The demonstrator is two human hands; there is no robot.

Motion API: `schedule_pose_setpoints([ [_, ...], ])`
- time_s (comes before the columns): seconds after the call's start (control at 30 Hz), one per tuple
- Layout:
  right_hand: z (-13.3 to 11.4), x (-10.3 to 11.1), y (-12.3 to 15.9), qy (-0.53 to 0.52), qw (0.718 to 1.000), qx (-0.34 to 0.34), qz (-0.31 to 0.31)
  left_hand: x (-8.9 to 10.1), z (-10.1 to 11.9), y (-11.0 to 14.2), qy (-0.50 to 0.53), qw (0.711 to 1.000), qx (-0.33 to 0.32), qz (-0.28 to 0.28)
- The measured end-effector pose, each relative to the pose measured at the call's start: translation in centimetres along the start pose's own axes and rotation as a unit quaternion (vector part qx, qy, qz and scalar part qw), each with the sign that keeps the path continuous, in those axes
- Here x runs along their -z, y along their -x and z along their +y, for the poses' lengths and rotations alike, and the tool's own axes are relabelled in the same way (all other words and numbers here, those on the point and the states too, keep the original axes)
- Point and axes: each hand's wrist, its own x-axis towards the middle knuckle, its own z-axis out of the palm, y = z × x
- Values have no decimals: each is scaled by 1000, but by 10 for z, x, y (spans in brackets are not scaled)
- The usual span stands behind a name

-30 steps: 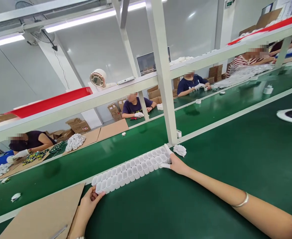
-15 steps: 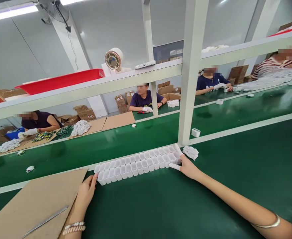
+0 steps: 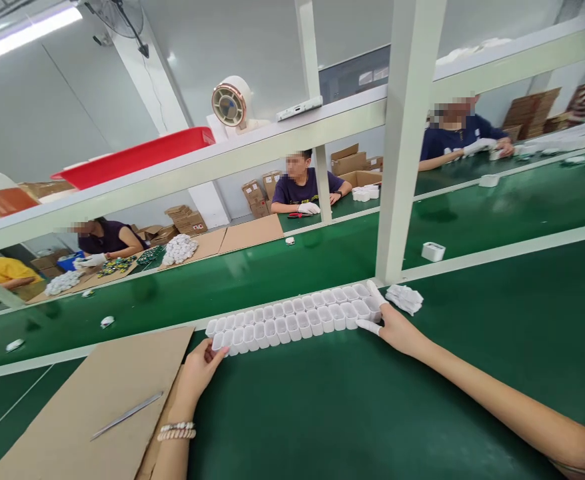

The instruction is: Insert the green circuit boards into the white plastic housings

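Two side-by-side rows of small, open-topped white plastic cases [image 3: 292, 327] stand upright on my green worktop. At their left end, my left hand [image 3: 203, 365] has its thumb and fingers closed around the near corner case. My right hand [image 3: 397, 328] spans the right end, its thumb in front and a finger behind, both wearing white finger covers and pressing on the cases. A crumpled white cloth or glove [image 3: 405, 300] lies just beyond my right hand.
Metal tweezers [image 3: 126, 416] rest on a cardboard sheet [image 3: 87, 407] at left. A pale post [image 3: 406, 147] rises behind the rows. Single white parts, including a case [image 3: 433, 251], lie on the green conveyor belt [image 3: 252, 267]. Several co-workers sit across it; a shelf [image 3: 172, 175] runs above.
My left thumb has come round to the front of the near corner case; before, the hand touched the rows' left end. My right hand keeps its hold. The view has shifted left.
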Motion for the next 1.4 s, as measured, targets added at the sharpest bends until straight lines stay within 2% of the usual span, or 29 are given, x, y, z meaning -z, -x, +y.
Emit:
schedule_pose_setpoints([
  [0.17,6,-4,-5,11,999,-9,-38,-2,0,1,-13,1000,1,0],
  [0.37,8,3,-4,22,997,19,-74,2,1,1,-2,1000,-7,-5],
  [0.77,9,4,-4,8,997,49,-61,6,4,4,11,1000,-18,-8],
  [1.0,9,4,-4,16,996,28,-80,10,-6,2,9,998,10,63],
  [1.23,8,0,-3,45,996,34,-68,-2,-23,-2,7,995,-38,94],
  [1.3,3,3,-2,53,996,44,-57,-4,-27,-4,12,993,-49,103],
  [1.4,-7,10,1,46,995,91,-6,-5,-30,-5,19,991,-61,115],
])
